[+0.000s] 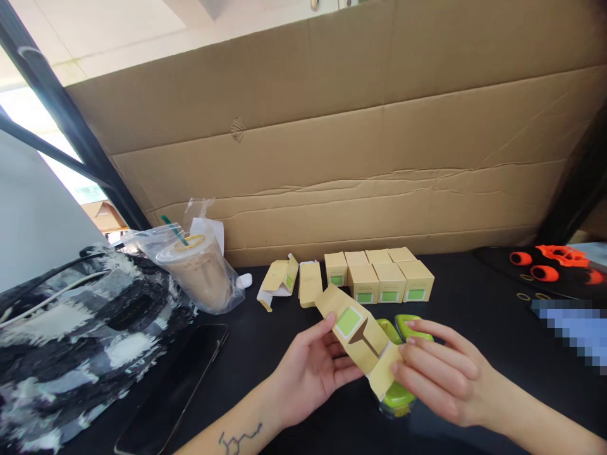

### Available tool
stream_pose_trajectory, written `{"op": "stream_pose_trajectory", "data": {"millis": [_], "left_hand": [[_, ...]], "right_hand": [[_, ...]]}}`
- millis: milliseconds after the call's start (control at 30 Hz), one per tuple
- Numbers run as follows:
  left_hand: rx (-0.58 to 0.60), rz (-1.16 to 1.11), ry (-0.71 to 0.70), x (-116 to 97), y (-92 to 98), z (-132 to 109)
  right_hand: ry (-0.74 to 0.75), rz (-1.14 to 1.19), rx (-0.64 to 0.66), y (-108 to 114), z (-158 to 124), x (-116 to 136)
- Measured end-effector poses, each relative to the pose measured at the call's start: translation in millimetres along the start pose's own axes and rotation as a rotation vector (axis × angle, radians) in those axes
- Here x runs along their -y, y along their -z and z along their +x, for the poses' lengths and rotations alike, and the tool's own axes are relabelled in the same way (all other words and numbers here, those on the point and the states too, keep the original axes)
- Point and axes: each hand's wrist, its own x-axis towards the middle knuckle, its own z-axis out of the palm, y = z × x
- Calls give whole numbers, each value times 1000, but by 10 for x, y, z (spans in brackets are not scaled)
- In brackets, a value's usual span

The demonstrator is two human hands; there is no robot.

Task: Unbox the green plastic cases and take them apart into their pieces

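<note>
My left hand (315, 363) grips a small tan cardboard box (365, 347) with a green label, thumb on its face and fingers behind. The box is tilted, its flaps unfolded. Closed on the flap at its lower right end are the fingers of my right hand (446, 373). Partly hidden behind the box and my right hand are green-lidded clear containers (399, 395) on the black table. Beyond the hands, several closed tan boxes (389, 281) stand in two rows. Left of them lie an opened box (279, 281) and a flatter-looking tan box (311, 283).
A bagged iced drink (196, 272) with a green straw stands at the left, beside a white earbud case (245, 280). A phone (175, 385) lies near a black-and-white cloth (90, 354). Orange parts (545, 273) are at far right. A cardboard panel (332, 145) stands behind.
</note>
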Motion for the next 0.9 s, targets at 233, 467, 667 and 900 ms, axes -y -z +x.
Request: {"op": "stream_pose_trajectory", "data": {"millis": [233,467,667,900], "left_hand": [[-131,52,-226,-111,20,22],[-341,459,-365,-120,64,36],[-565,803,-607,-761,92,9],[-751,1245,-627,-1596,371,287]], "right_hand": [[125,233,103,15,-207,18],[16,394,140,57,-171,184],[1,383,97,89,-213,74],[16,380,125,60,-252,69]]}}
